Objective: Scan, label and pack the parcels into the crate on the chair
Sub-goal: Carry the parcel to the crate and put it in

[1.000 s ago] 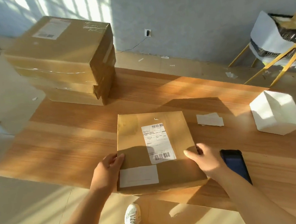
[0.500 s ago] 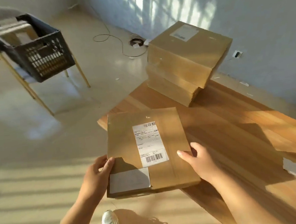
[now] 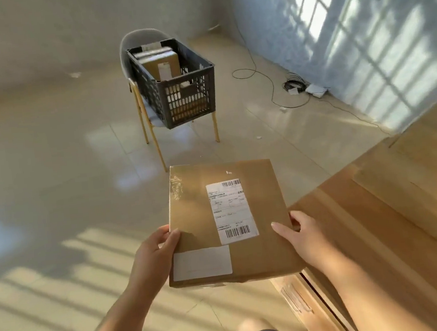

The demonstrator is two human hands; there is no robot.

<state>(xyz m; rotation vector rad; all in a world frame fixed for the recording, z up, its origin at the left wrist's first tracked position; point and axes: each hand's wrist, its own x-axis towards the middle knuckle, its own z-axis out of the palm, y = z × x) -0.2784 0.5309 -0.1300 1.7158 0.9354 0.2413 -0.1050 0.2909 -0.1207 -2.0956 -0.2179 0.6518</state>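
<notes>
Left hand [image 3: 154, 249] and right hand [image 3: 299, 235] grip opposite edges of a flat cardboard parcel [image 3: 229, 223], held between them over the floor. Black crate [image 3: 177, 88] on chair [image 3: 137, 66], well beyond both hands, holds parcels.

A flat cardboard parcel [image 3: 228, 218] is held level above the tiled floor [image 3: 50, 169], near the bottom centre of the view. The left hand [image 3: 155, 253] grips its left edge and the right hand [image 3: 299, 237] grips its right edge, thumbs on top. A printed shipping label [image 3: 231, 211] with two barcodes sits on its top face, and a blank white label [image 3: 202, 262] lies at the near left corner. Farther off stands a chair [image 3: 142, 65] with yellow legs, carrying a dark slatted crate [image 3: 186, 98] that already holds parcels. A wooden table [image 3: 382, 242] fills the right side, and a cable [image 3: 265, 85] trails across the floor by the far wall.
</notes>
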